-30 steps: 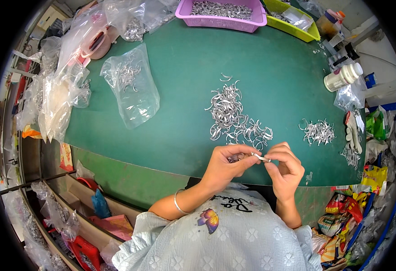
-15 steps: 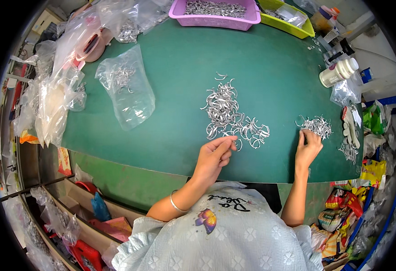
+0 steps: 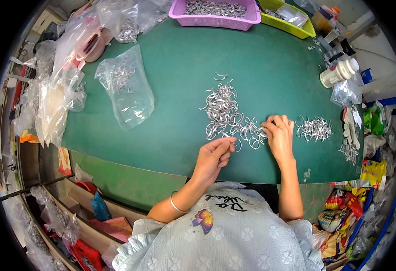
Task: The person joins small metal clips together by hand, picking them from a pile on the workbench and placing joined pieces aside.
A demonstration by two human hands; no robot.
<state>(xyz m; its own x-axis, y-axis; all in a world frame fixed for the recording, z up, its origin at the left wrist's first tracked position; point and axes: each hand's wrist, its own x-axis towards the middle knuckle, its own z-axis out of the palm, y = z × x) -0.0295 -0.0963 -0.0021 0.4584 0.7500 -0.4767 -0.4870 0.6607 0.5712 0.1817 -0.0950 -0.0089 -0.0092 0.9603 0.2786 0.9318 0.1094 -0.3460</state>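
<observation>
While both forearms are extended over the green work mat (image 3: 175,81), the left hand (image 3: 213,156) is seen with its fingers curled and the fingertips pinched together at the near edge of the main pile of silver metal rings (image 3: 227,115). A single ring appears to be held at those fingertips, though the piece is too small to be confirmed. The right hand (image 3: 280,135) is laid palm down with fingers loosely bent, its fingertips touching the right-hand fringe of the same pile; whether anything is gripped beneath it cannot be told.

The main pile is spread from mid-mat toward the near edge, between the two hands. A smaller heap of rings (image 3: 314,128) is noted just to the right of the right hand, apart from the main pile.

A clear plastic bag (image 3: 128,92) holding a few metal pieces is lying flat to the left, well apart from the hands. At the far edge a purple tray (image 3: 216,18) filled with metal parts is placed beside a yellow-green tray (image 3: 292,27). A white bottle (image 3: 339,73) is lying on its side at the far right.
</observation>
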